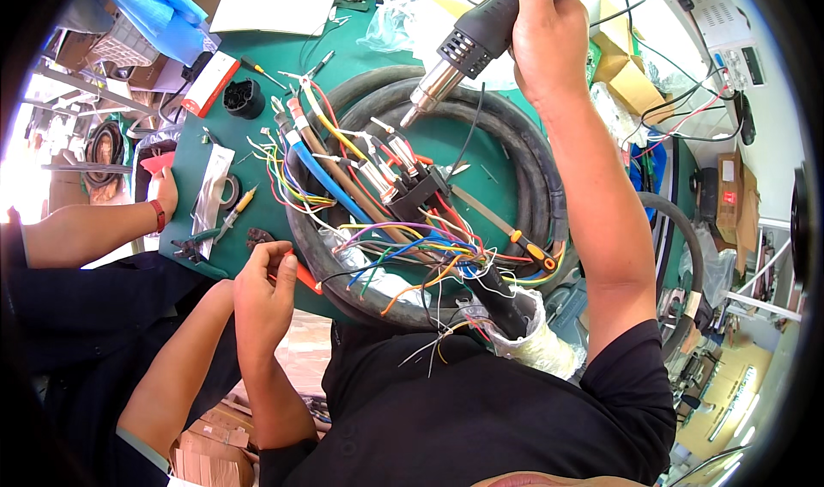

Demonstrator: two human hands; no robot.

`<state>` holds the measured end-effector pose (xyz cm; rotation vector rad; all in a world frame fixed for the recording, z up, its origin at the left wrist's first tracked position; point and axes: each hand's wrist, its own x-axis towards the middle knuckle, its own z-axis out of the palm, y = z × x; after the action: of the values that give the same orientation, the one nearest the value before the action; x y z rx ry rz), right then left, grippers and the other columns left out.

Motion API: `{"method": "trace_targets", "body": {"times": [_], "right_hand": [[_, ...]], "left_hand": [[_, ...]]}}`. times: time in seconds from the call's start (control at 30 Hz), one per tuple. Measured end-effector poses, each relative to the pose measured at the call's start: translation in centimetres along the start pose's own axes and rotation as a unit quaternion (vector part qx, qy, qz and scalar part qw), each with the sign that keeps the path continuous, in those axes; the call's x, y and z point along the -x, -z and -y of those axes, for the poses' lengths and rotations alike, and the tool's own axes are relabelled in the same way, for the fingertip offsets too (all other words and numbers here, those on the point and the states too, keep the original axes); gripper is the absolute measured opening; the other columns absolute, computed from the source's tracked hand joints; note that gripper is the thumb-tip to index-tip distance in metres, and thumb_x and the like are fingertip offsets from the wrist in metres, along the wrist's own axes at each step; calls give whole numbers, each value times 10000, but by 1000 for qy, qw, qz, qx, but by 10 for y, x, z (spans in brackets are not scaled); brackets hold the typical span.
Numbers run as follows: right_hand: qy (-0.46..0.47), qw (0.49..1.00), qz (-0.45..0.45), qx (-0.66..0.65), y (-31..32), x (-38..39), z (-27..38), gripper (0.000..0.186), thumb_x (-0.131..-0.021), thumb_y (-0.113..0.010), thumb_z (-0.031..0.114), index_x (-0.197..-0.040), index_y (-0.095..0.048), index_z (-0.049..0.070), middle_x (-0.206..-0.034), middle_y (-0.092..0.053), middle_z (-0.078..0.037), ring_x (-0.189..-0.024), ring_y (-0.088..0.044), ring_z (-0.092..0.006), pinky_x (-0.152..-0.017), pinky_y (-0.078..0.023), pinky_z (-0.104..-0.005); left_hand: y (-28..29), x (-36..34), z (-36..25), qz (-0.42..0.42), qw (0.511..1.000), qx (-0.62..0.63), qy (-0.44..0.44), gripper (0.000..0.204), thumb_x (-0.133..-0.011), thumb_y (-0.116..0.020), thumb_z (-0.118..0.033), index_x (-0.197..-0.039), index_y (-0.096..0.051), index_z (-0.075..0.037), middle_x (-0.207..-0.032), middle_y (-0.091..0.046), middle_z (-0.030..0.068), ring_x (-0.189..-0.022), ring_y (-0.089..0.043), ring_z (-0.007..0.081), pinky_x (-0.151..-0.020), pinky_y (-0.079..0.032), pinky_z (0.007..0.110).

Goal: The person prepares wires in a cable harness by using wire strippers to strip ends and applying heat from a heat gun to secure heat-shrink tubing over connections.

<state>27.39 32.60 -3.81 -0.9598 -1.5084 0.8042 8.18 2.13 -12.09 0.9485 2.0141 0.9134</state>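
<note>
In the head view, my right hand point(549, 48) is wrapped around the grip of a black heat gun point(482, 36), fingers clamped firmly on it, over the green table point(283, 49). Its metal nozzle point(436, 88) slants down toward the terminals on the black connector block point(418, 197), which lies inside the coil of thick black cable point(542, 157); I see a gap between nozzle and terminals. My left hand point(262, 291) is near the table's edge, its fingers curled beside an orange-red tube point(305, 279); whether they pinch it, I cannot tell. To heat this well, I judge, I should sweep the nozzle evenly along each joint instead of parking it on one spot, with the airflow turned from the thin coloured wires point(459, 245), whose insulation could soften. The nozzle should stay clear of the coil's rubber jacket too. My left fingers belong outside the hot stream, as does the co-worker's hand point(163, 191) at the table's left edge.
</note>
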Motion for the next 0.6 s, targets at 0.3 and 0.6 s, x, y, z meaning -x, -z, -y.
{"method": "trace_targets", "body": {"times": [0.3, 0.6], "right_hand": [[18, 1000, 11, -23, -3, 0, 7, 395, -914, -580, 338, -906, -578, -57, -738, -547, -29, -665, -477, -109, -587, -398, -268], [34, 999, 6, -22, -6, 1, 15, 370, -916, -583, 322, -919, -578, -48, -734, -550, -22, -664, -486, -108, -590, -402, -267]], "left_hand": [[1, 0, 2, -2, 1000, -3, -6, 194, -904, -577, -99, -1027, -597, 49, -839, -652, 129, -752, -608, 177, -713, -486, 298], [0, -1, 7, 6, 1000, 9, -10, 208, -907, -584, -111, -1038, -595, 50, -859, -660, 133, -754, -614, 179, -710, -492, 300]]}}
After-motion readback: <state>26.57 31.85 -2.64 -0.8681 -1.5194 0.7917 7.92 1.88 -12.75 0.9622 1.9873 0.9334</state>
